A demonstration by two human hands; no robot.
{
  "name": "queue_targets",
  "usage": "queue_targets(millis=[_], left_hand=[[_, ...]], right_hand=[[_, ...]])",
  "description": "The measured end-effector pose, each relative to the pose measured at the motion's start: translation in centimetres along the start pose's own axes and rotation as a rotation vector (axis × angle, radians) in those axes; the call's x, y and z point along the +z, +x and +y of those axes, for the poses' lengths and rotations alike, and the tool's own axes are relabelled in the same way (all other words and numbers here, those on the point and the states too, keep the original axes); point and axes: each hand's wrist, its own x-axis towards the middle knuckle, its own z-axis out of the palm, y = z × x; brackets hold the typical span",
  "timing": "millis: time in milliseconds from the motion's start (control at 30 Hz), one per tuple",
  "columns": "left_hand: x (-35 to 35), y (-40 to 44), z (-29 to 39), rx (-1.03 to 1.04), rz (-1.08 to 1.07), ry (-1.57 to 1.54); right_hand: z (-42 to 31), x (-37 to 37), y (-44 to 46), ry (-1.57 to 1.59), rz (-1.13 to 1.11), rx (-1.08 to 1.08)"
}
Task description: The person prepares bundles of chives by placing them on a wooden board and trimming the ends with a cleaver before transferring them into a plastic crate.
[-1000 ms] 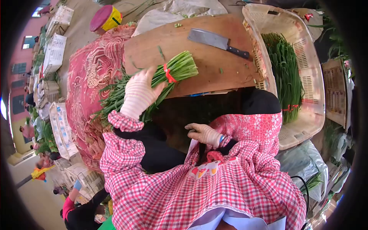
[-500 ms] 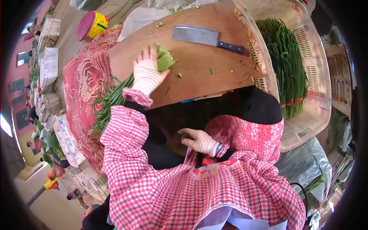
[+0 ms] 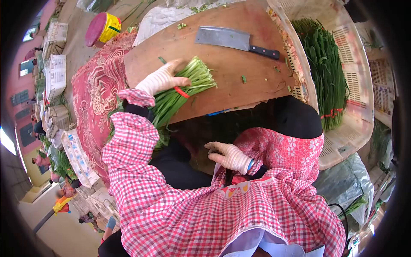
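The red tie (image 3: 182,92), hidden before, now shows beside the left hand (image 3: 162,79), whose grip on the green bundle (image 3: 196,78) at eight o'clock of the board (image 3: 231,77) I cannot tell, so binding seems done, while the right hand (image 3: 231,157) hangs empty, fingers apart.

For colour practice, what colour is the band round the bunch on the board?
The band is red, clearest in the head view.

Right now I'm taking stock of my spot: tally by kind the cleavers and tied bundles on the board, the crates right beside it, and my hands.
Cleaver: 1
Tied bundle, at the left hand: 1
Crate: 1
Hands, the left and the right hand: 2
Total: 5
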Motion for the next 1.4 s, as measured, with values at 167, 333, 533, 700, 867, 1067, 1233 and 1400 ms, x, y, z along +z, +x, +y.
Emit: queue_targets(millis=[167,333,533,700,867,1067,1233,1400], left_hand=[[3.2,-1.5,-1.1,0.146,0.589,0.404],[8.0,-2.7,1.5,0.122,0.603,0.83],[4.7,1.1,4.6,-0.185,0.443,0.873],[0.2,3.7,4.9,-0.314,0.168,0.669],[0.7,5.2,3.1,-0.364,0.114,0.622],[4.8,2.9,3.2,-0.204,0.528,0.713],[4.5,3.4,2.7,-0.186,0.516,0.713],[6.9,-1.4,3.3,-0.079,0.68,0.901]], right_hand=[[1.0,0.0,0.2,0.074,0.057,-0.029],[1.2,0.3,-0.1,0.017,0.028,-0.018],[2.4,0.5,0.2,0.012,0.07,-0.051],[2.3,0.3,0.5,0.007,0.063,-0.083],[-4.2,-3.7,-0.1,-0.079,0.377,-0.463],[-12.8,-12.5,4.0,-0.551,0.915,-0.633],[-12.1,-6.0,1.1,-0.671,0.379,-0.667],[-5.0,-3.9,-1.1,-0.469,0.379,-0.485]])
